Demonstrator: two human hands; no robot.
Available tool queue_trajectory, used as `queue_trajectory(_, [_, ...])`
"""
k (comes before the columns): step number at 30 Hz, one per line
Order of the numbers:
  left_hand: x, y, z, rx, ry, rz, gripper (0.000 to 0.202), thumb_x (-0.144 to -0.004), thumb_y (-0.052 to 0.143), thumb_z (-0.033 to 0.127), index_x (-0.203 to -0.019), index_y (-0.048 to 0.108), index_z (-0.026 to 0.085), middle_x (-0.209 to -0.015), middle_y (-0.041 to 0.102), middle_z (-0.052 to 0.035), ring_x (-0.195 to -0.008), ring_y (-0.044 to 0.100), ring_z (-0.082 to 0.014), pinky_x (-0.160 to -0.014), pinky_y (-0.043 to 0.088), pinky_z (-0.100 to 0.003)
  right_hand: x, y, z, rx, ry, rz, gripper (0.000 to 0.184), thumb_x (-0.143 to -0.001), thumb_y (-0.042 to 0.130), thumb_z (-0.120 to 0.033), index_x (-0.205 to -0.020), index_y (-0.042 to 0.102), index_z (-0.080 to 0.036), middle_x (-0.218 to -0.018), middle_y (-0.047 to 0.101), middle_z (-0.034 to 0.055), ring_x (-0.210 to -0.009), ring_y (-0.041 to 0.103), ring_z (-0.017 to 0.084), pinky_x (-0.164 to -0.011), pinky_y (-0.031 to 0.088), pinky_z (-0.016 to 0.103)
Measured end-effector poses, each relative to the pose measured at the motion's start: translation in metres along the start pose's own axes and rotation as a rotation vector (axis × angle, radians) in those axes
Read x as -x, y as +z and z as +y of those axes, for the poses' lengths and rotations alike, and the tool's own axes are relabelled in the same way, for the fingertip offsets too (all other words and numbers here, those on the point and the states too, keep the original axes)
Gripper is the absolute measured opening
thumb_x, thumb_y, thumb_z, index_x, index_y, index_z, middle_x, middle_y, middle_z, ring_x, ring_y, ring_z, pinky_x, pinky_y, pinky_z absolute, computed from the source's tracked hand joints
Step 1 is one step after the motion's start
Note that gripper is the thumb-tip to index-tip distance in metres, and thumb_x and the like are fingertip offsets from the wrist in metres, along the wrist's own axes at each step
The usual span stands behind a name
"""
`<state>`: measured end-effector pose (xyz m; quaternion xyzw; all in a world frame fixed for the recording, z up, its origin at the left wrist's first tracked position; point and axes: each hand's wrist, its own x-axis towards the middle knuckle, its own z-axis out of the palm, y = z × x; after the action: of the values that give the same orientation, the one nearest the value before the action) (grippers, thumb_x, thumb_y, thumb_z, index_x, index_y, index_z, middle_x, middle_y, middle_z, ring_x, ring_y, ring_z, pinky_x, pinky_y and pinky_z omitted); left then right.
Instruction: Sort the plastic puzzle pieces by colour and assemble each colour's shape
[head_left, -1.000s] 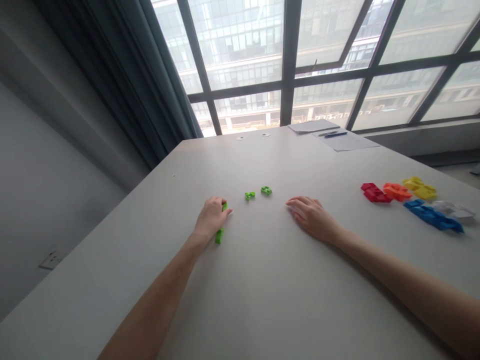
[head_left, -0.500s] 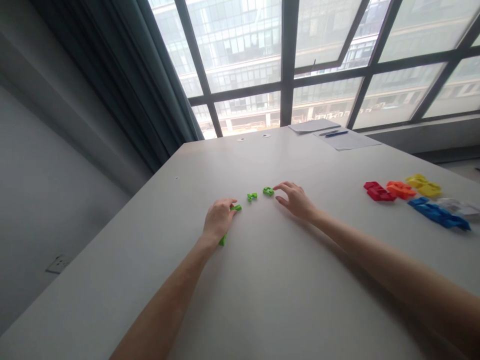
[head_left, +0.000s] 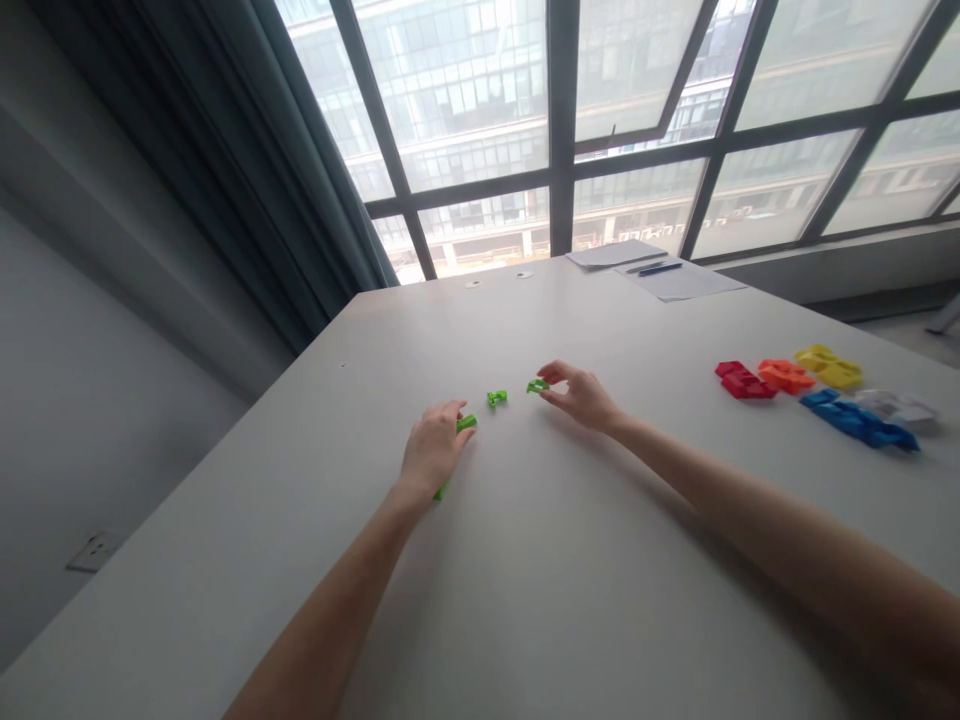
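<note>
On the white table (head_left: 480,600), my left hand (head_left: 433,447) is closed on a green plastic piece (head_left: 466,423), which shows between thumb and fingers. Another green piece (head_left: 441,491) lies partly hidden under that wrist. My right hand (head_left: 581,395) pinches a small green plastic piece (head_left: 537,386) by its right side. Between the two hands a third small green piece (head_left: 497,398) rests on the table, touched by neither. What exactly these pieces are, I cannot make out.
To the right lie red (head_left: 744,380), orange (head_left: 785,376), yellow (head_left: 829,367), blue (head_left: 856,420) and clear pieces (head_left: 896,406). Papers (head_left: 694,283) with a dark blue pen (head_left: 661,269) sit at the far edge, below the window. A dark curtain (head_left: 247,150) hangs at left.
My right hand has closed its thumb and fingers on the green piece it was beside. The left hand's green piece now looks turned and raised slightly. The view has shifted a little.
</note>
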<state>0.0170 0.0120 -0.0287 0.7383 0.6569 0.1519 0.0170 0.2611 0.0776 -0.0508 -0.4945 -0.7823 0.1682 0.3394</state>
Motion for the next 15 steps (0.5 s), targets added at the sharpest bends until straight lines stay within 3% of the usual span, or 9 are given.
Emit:
queue_trajectory(4, [0.004, -0.002, 0.007, -0.078, 0.056, -0.022, 0.041, -0.085, 0.065, 0.021, -0.124, 0.054, 0.015, -0.119, 0.061, -0.0117, -0.114, 0.055, -0.0269, -0.096, 0.044, -0.037, 0.029, -0.029, 0.007, -0.221, -0.033, 0.021, 0.022, -0.083, 0.060, -0.035, -0.102, 0.060, -0.023, -0.099, 0.072, 0.0041, -0.090, 0.067, 0.020, -0.082, 0.051, 0.036])
queue_trajectory(7, [0.005, -0.005, 0.008, -0.068, 0.060, -0.085, 0.044, -0.085, 0.065, 0.021, -0.126, 0.051, 0.014, -0.119, 0.058, -0.0133, -0.116, 0.053, -0.0270, -0.097, 0.044, -0.037, 0.051, -0.041, 0.017, -0.146, -0.050, 0.014, 0.020, -0.082, 0.061, -0.033, -0.099, 0.062, -0.024, -0.098, 0.072, 0.0036, -0.093, 0.066, 0.022, -0.084, 0.050, 0.038])
queue_trajectory(13, [-0.001, -0.025, -0.004, -0.042, 0.058, -0.066, 0.037, -0.082, 0.061, 0.018, -0.118, 0.051, 0.015, -0.117, 0.056, -0.0131, -0.114, 0.051, -0.0277, -0.098, 0.042, -0.039, 0.063, -0.034, 0.030, 0.017, -0.071, 0.039, 0.018, -0.081, 0.059, -0.025, -0.099, 0.062, -0.025, -0.099, 0.072, 0.0038, -0.093, 0.065, 0.022, -0.088, 0.048, 0.041])
queue_trajectory(15, [-0.002, -0.037, -0.009, -0.024, 0.050, -0.139, 0.029, -0.082, 0.059, 0.022, -0.111, 0.053, 0.016, -0.114, 0.058, -0.0120, -0.112, 0.053, -0.0271, -0.094, 0.044, -0.037, 0.062, -0.032, 0.030, 0.027, -0.102, 0.026, 0.019, -0.082, 0.059, -0.025, -0.100, 0.062, -0.025, -0.099, 0.073, 0.0036, -0.093, 0.066, 0.022, -0.089, 0.048, 0.042])
